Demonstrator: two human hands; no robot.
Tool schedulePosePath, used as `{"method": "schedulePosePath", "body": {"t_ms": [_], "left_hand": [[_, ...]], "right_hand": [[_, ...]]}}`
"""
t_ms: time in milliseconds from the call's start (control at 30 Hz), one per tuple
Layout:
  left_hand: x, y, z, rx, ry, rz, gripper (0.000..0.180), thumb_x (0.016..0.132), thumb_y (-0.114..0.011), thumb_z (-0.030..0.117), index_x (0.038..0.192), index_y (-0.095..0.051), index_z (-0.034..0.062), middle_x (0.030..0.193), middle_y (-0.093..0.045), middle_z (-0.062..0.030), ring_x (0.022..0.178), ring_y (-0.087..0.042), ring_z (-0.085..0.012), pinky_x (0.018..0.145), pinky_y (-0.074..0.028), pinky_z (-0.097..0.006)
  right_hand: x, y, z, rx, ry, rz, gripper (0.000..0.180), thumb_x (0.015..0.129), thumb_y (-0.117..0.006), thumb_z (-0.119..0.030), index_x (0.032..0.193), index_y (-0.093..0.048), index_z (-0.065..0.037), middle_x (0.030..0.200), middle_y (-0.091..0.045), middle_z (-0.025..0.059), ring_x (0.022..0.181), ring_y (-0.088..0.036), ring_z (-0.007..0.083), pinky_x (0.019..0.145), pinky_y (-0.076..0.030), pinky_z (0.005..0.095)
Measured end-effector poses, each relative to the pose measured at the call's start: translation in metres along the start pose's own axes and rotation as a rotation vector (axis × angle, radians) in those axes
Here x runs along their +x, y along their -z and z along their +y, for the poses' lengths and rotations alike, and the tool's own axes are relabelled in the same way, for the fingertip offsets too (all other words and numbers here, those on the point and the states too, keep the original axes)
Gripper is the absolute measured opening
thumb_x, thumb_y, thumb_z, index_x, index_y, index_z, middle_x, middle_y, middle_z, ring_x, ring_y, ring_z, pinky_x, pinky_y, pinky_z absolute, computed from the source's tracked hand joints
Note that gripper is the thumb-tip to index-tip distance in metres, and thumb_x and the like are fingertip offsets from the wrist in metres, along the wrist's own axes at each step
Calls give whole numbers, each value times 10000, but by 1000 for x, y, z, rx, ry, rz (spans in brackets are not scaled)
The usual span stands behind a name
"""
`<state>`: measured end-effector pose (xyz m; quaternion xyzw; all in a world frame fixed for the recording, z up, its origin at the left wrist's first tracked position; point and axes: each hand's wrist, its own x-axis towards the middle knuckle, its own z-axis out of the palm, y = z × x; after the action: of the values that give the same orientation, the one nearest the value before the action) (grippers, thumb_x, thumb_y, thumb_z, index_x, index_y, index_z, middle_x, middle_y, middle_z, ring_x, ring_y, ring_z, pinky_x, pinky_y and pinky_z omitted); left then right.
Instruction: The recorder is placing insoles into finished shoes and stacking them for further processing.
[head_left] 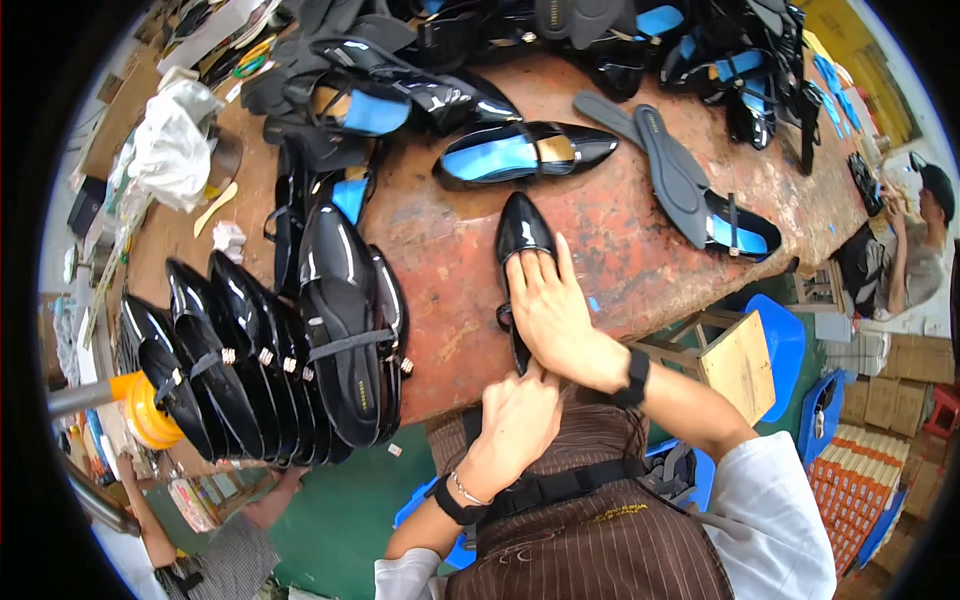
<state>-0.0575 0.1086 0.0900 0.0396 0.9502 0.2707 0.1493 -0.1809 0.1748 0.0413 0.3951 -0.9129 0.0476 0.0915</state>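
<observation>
Pressing step. The right hand (pixel 550 305) lies flat, fingers (pixel 537 270) spread, on the glossy black pointed shoe (pixel 519 235) at the near edge of the worn reddish tabletop (pixel 620 230); the left hand (pixel 515 420), fingers curled closed, grips the shoe's heel end. Judged next: firm, even pressure along the insole. Left of this shoe, roughly six like shoes (pixel 270 350) stand in a row; beyond it lie two grey insoles (pixel 672 170).
</observation>
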Motion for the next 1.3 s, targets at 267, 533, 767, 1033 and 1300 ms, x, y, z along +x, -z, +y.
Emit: {"method": "schedulePosePath", "body": {"t_ms": [267,533,767,1033,1300], "left_hand": [[-9,26,11,0,9,163,402,828,-740,259,1163,-705,40,1330,-621,-130,807,-704,-336,715,-567,-398],[-81,176,5,-158,81,506,277,787,-794,24,989,-641,-88,963,-649,-201,878,-628,-368,809,-503,-374],[-110,146,-28,167,413,245,333,868,-753,279,969,-686,-32,912,-666,-175,856,-656,-376,763,-519,-402],[-94,141,-11,379,521,215,369,798,-803,346,932,-693,21,890,-673,-134,807,-663,-355,697,-521,-406],[-72,148,24,214,460,501,213,807,-808,185,956,-733,54,820,-697,-97,737,-679,-265,683,-535,-354]], "right_hand": [[8,26,52,523,350,-86,338,847,-585,-95,1147,-653,45,1028,-703,159,1134,-648,329,1135,-277,652],[43,31,208,104,-634,116,462,824,-758,-329,1143,-641,-16,1086,-641,188,1052,-614,359,895,-510,479],[66,17,236,194,-914,26,555,677,-823,-324,1084,-656,14,1105,-632,240,1033,-643,394,885,-528,478],[47,51,278,1361,-1018,325,550,685,-802,-219,1108,-575,50,977,-695,182,869,-689,249,783,-536,362],[66,110,337,509,-824,172,538,710,-701,-238,1187,-587,-15,1058,-684,248,1023,-658,414,890,-513,483]]}}
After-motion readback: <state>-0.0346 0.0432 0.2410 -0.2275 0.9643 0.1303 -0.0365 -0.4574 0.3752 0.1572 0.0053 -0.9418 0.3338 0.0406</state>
